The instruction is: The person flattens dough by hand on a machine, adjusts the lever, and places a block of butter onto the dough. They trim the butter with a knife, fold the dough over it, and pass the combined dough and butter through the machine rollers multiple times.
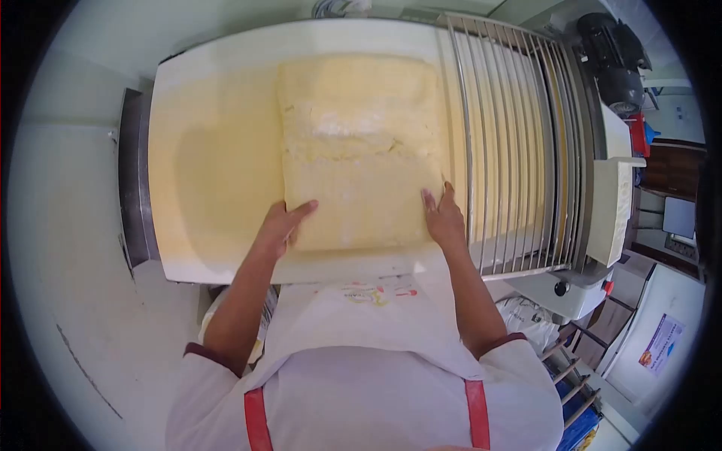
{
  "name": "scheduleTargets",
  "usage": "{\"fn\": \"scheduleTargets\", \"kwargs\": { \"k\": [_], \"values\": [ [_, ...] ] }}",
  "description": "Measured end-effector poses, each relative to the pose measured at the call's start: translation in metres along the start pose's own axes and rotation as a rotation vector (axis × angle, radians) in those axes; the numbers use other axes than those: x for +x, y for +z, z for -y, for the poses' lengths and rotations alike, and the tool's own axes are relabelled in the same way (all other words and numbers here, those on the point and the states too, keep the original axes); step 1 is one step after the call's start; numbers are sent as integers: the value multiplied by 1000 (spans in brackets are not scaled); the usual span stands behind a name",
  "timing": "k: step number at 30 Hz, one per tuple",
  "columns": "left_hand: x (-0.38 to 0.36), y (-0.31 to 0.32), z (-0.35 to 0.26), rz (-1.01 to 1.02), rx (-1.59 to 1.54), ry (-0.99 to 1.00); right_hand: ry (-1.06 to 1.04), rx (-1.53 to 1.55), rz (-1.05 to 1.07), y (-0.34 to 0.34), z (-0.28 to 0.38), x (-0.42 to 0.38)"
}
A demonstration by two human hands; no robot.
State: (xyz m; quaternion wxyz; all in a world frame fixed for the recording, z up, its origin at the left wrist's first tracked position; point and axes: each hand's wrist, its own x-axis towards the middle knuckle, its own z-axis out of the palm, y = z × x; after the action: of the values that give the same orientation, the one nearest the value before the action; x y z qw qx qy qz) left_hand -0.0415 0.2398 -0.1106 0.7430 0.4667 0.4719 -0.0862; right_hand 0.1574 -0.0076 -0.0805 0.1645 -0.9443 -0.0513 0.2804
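A wide slab of pale yellow dough (pixel 353 199) lies on the sheeter's white belt (pixel 218 180). It is folded, and a rough seam runs across its middle. My left hand (pixel 283 227) grips the near left edge, thumb on top and the other fingers mostly hidden at the side. Across from it, my right hand (pixel 445 218) holds the right edge, with the thumb over the surface and a finger down along the side. Whether any fingertips reach underneath is hidden.
A metal bar guard (pixel 504 143) covers the belt's right part, close to the dough. Beyond it are the sheeter's roller housing (pixel 613 210), a black motor (pixel 613 60) and a red button (pixel 608 287). A wall (pixel 68 225) stands at the left.
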Motion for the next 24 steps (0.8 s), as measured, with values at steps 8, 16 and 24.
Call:
{"fn": "scheduleTargets", "kwargs": {
  "k": [8,16,24],
  "values": [
    [-19,23,23,-10,-116,299,-643,-381,-302,33,17,-2],
    [-17,3,31,104,-159,150,-630,-415,-338,61,40,3],
    [-18,1,44,127,-137,322,-720,-408,-310,86,86,-17]
  ]
}}
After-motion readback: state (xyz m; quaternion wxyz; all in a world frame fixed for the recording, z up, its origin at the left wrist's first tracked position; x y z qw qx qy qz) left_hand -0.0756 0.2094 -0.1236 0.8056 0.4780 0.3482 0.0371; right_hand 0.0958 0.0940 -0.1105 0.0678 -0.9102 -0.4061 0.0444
